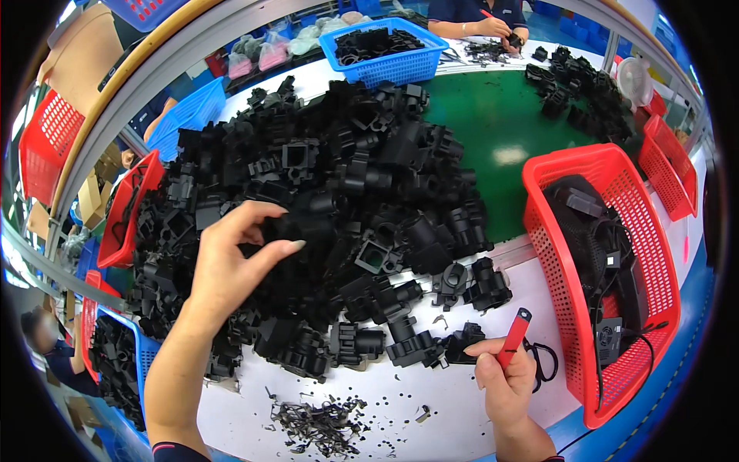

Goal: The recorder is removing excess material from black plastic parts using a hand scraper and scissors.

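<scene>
My left hand (231, 266) reaches over a large heap of black moulded plastic parts (362, 165), thumb and fingers apart. Dark, blurred parts lie by its fingertips, and nothing is clearly held. Low on the right, my right hand (508, 385) is closed round a red utility knife (514, 337) whose dark end with a hole points up. Its blade is hidden. Black scissor handles (546, 362) show just right of that hand. Close to its fingertips, a black part (464, 339) rests on the white table (454, 416).
Thin black trimmings (319, 423) are scattered at the front. A red basket (662, 308) with black cables and devices stands right, a blue basket (392, 71) behind the heap. Across the green mat (493, 138), another person's hands (500, 31) work near a second black heap (585, 96).
</scene>
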A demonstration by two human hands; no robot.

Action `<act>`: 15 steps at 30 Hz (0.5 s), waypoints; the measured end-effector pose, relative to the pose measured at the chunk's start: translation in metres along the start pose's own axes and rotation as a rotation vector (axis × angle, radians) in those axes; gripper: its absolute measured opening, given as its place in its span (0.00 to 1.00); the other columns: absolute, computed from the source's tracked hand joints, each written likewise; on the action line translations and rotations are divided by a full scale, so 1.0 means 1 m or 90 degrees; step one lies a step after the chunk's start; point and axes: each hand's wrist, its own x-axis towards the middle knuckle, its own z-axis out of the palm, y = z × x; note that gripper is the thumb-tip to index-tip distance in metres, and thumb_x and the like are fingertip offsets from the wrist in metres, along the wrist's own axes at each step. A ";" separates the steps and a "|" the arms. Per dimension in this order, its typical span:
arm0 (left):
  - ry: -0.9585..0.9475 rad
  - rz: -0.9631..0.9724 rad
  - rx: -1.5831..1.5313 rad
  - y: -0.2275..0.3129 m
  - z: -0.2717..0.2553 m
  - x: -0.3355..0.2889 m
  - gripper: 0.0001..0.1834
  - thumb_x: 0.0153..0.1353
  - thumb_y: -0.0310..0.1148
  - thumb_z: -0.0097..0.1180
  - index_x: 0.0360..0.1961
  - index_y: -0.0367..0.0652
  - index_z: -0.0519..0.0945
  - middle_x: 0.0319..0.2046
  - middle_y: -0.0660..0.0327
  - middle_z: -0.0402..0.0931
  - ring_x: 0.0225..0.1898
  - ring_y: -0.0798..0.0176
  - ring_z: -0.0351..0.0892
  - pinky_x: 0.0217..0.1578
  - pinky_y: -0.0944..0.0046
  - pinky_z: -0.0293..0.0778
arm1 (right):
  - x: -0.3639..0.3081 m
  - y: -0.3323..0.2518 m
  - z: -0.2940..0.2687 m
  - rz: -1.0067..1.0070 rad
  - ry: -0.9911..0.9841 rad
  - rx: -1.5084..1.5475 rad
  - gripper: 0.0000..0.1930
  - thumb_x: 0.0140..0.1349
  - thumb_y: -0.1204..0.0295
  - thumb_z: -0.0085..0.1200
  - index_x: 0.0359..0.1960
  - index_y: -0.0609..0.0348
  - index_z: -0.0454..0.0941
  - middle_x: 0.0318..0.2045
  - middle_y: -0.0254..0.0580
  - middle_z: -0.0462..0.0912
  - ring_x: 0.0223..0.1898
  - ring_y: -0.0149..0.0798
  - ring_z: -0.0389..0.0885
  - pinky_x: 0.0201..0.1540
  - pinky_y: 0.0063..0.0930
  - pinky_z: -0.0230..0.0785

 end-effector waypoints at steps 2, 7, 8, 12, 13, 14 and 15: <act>0.001 -0.070 0.004 0.001 -0.012 -0.002 0.18 0.39 0.27 0.66 0.35 0.40 0.76 0.27 0.65 0.72 0.23 0.71 0.66 0.28 0.73 0.70 | 0.000 0.001 0.001 0.005 -0.005 -0.004 0.08 0.58 0.73 0.46 0.31 0.67 0.74 0.12 0.27 0.66 0.14 0.19 0.59 0.17 0.14 0.49; 0.038 -0.010 0.068 -0.005 -0.014 -0.009 0.20 0.38 0.27 0.67 0.35 0.38 0.75 0.29 0.64 0.71 0.25 0.71 0.65 0.27 0.74 0.70 | 0.001 0.004 0.003 0.009 0.003 0.006 0.09 0.59 0.72 0.47 0.32 0.67 0.74 0.12 0.27 0.65 0.13 0.19 0.59 0.17 0.14 0.49; 0.044 -0.022 0.067 -0.004 -0.014 -0.010 0.20 0.38 0.28 0.67 0.35 0.40 0.76 0.28 0.63 0.71 0.25 0.69 0.67 0.28 0.72 0.71 | 0.002 0.004 0.003 0.011 0.001 0.004 0.09 0.59 0.72 0.47 0.32 0.67 0.74 0.12 0.26 0.65 0.13 0.19 0.58 0.17 0.14 0.49; -0.023 0.098 0.108 -0.001 -0.018 -0.011 0.20 0.38 0.33 0.67 0.34 0.39 0.76 0.32 0.61 0.73 0.28 0.64 0.71 0.32 0.68 0.71 | 0.002 0.004 0.002 0.012 -0.006 -0.007 0.09 0.59 0.72 0.47 0.32 0.67 0.74 0.12 0.27 0.65 0.13 0.19 0.58 0.17 0.14 0.49; -0.057 0.131 0.132 0.001 -0.017 -0.013 0.19 0.37 0.37 0.67 0.32 0.41 0.78 0.33 0.60 0.74 0.36 0.58 0.72 0.39 0.63 0.69 | 0.002 0.004 0.002 0.011 -0.005 -0.011 0.09 0.59 0.72 0.47 0.31 0.67 0.74 0.12 0.27 0.65 0.13 0.19 0.59 0.17 0.14 0.49; -0.098 0.135 0.154 0.006 -0.015 -0.014 0.18 0.37 0.38 0.67 0.31 0.42 0.79 0.33 0.61 0.74 0.40 0.57 0.70 0.42 0.61 0.67 | 0.001 0.005 0.002 0.015 -0.004 -0.009 0.09 0.59 0.72 0.47 0.31 0.67 0.74 0.12 0.27 0.65 0.13 0.19 0.59 0.17 0.14 0.49; -0.139 0.139 0.174 0.009 -0.013 -0.014 0.17 0.37 0.38 0.67 0.30 0.43 0.80 0.34 0.62 0.74 0.43 0.56 0.68 0.45 0.60 0.66 | 0.001 0.005 0.001 0.019 -0.001 -0.008 0.09 0.59 0.72 0.47 0.31 0.68 0.74 0.12 0.27 0.65 0.13 0.19 0.59 0.17 0.14 0.49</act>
